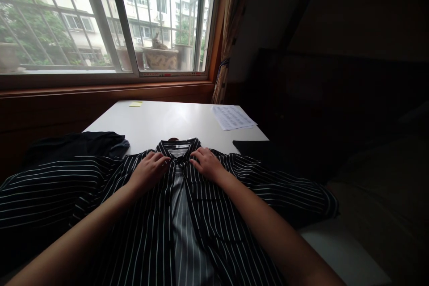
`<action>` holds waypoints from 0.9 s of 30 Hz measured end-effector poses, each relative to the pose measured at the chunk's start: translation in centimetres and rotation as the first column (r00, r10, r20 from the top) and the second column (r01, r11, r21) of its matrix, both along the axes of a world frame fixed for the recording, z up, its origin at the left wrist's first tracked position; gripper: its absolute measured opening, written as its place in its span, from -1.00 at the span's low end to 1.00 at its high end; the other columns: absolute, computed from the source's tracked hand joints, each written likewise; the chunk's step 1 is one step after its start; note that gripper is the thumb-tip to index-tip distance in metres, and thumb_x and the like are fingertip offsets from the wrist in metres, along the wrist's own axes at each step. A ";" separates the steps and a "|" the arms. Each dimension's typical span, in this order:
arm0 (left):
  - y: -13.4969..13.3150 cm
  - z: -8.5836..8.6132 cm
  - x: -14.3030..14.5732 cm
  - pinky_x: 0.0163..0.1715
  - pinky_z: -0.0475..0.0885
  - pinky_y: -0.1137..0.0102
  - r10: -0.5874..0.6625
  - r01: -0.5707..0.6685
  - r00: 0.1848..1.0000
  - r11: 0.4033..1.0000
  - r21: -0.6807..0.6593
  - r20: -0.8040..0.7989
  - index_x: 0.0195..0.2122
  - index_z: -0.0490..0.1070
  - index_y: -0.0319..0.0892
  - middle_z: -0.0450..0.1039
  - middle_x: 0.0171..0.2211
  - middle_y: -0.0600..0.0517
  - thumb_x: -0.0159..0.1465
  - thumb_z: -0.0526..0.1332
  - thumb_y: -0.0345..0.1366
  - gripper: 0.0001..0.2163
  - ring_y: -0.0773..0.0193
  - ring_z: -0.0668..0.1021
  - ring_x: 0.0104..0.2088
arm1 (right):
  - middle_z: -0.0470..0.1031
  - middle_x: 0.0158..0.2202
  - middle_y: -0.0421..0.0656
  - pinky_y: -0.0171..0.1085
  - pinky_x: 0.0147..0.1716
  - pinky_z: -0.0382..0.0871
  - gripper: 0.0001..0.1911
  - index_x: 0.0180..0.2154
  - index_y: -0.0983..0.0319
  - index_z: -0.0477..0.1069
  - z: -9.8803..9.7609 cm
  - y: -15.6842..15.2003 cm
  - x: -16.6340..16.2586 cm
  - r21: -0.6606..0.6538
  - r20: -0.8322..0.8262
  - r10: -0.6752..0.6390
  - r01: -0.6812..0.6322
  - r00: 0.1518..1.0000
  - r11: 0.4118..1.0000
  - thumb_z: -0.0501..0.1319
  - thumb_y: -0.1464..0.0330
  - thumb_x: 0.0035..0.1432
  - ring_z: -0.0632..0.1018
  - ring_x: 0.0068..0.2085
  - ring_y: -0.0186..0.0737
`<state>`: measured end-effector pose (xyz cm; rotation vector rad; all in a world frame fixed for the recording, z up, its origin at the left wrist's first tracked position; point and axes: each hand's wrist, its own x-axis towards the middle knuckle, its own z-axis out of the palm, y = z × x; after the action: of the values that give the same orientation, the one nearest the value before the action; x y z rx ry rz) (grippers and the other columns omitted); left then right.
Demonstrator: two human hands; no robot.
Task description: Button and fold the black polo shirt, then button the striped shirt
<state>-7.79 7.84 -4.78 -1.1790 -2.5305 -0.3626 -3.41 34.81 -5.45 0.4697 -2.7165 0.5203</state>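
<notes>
The fingers [161, 159] of the left hand [145, 172] and of the right hand [208, 165] are being held partly bent on a striped shirt [154, 214], one hand at each side of its front, just below the collar [163, 148]; the cloth is being touched by both, but whether any of it is being pinched cannot be told; the shirt is lying spread across the near part of the tabletop [161, 120], collar towards the window [164, 22], with its front parting lower down over the grey inner side [184, 219]; if the two sides are being pulled unevenly, the collar could be twisted askew, and if the hold is being kept too light, the soft cloth could be lost from the fingertips; the middle of each half is being partly covered by the forearms [251, 201]; at the left, dark cloth [73, 145] is lying against the sleeve and could be dragged along by it; at the right, a dark flat item [251, 146] is lying near the shoulder, its far side being hidden by shadow; beyond, printed sheets [233, 117] and a yellow note [136, 104] are lying well apart from the shirt; by the window, a curtain [221, 82] is hanging.
</notes>
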 end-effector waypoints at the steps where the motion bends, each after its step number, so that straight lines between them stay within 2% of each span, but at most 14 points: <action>1: 0.4 0.2 -0.6 -0.12 0.45 0.17 -0.013 0.013 1.000 1.000 0.004 -0.005 -0.01 0.47 -0.10 0.49 -0.12 -0.08 0.38 0.09 -0.32 -0.77 0.04 0.45 -0.10 | 0.44 -0.08 -0.03 -0.06 0.08 0.29 -0.78 -0.05 0.20 0.45 0.4 -0.5 -0.4 -0.009 -0.002 -0.006 0.006 1.000 1.000 0.15 0.29 0.32 0.41 0.00 -0.06; 4: 1.7 -0.1 -2.4 -0.14 0.44 0.21 -0.069 0.069 0.998 0.997 0.029 0.013 -0.23 0.52 -0.10 0.47 -0.23 -0.05 0.32 0.15 -0.39 -0.86 0.09 0.46 -0.18 | 0.48 -0.15 -0.07 -0.16 0.01 0.33 -0.84 -0.13 0.19 0.47 1.6 -2.3 -1.9 -0.037 0.015 0.008 -0.007 1.000 0.999 0.14 0.36 0.31 0.47 -0.07 -0.12; 6: 2.2 -0.9 -3.4 -0.11 0.42 0.20 -0.081 0.079 0.996 0.995 0.064 0.030 -0.30 0.51 -0.12 0.45 -0.27 -0.04 0.30 0.17 -0.41 -0.87 0.13 0.47 -0.22 | 0.52 -0.20 -0.12 -0.23 -0.09 0.36 -0.85 -0.15 0.18 0.46 1.8 -3.6 -2.7 -0.059 0.042 0.025 -0.023 0.999 0.998 0.15 0.40 0.28 0.51 -0.16 -0.18; 9: 2.4 -2.2 -4.2 -0.08 0.43 0.21 -0.059 0.053 0.997 0.992 0.119 0.047 -0.24 0.51 -0.14 0.42 -0.24 -0.05 0.32 0.17 -0.37 -0.88 0.15 0.47 -0.20 | 0.55 -0.21 -0.14 -0.28 -0.16 0.38 -0.85 -0.14 0.19 0.46 1.2 -5.1 -3.0 -0.099 0.077 0.033 -0.025 0.997 0.995 0.19 0.41 0.24 0.54 -0.21 -0.21; 13: 1.9 -3.2 -4.5 -0.05 0.43 0.20 -0.063 0.036 0.989 0.980 0.198 0.136 -0.14 0.51 -0.10 0.40 -0.18 -0.05 0.34 0.18 -0.28 -0.85 0.13 0.48 -0.13 | 0.53 -0.16 -0.10 -0.27 -0.11 0.39 -0.79 -0.10 0.23 0.44 -0.4 -5.4 -2.3 -0.152 0.085 0.013 0.001 0.996 0.988 0.16 0.46 0.22 0.53 -0.15 -0.21; 17: 1.9 -3.2 -4.6 -0.04 0.43 0.16 -0.062 0.019 0.976 0.979 0.203 0.209 -0.10 0.50 -0.08 0.39 -0.17 -0.05 0.34 0.17 -0.25 -0.83 0.09 0.46 -0.11 | 0.50 -0.21 -0.13 -0.27 -0.15 0.40 -0.74 -0.09 0.22 0.45 -1.0 -4.9 -2.1 -0.222 0.095 0.021 0.000 0.995 0.975 0.17 0.50 0.17 0.51 -0.19 -0.21; 20: 2.0 -3.0 -4.7 -0.05 0.43 0.16 -0.067 0.015 0.968 0.978 0.210 0.242 -0.10 0.50 -0.07 0.40 -0.17 -0.04 0.35 0.17 -0.25 -0.83 0.08 0.46 -0.10 | 0.48 -0.26 -0.17 -0.27 -0.19 0.39 -0.79 -0.17 0.20 0.44 -1.1 -4.7 -2.4 -0.261 0.109 0.036 -0.006 0.993 0.965 0.19 0.51 0.14 0.50 -0.24 -0.22; 27: 2.0 -3.0 -4.8 -0.05 0.41 0.18 -0.094 0.008 0.942 0.966 0.259 0.322 -0.16 0.48 -0.10 0.40 -0.18 -0.04 0.34 0.16 -0.28 -0.87 0.10 0.46 -0.11 | 0.45 -0.30 -0.19 -0.27 -0.20 0.36 -0.85 -0.28 0.19 0.38 -1.1 -4.7 -2.5 -0.261 0.099 0.009 0.018 0.995 0.965 0.18 0.53 0.11 0.46 -0.26 -0.22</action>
<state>-12.59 9.86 -7.74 -1.1651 -2.6247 -0.9435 -5.87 30.13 -6.59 0.3757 -2.6855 0.9101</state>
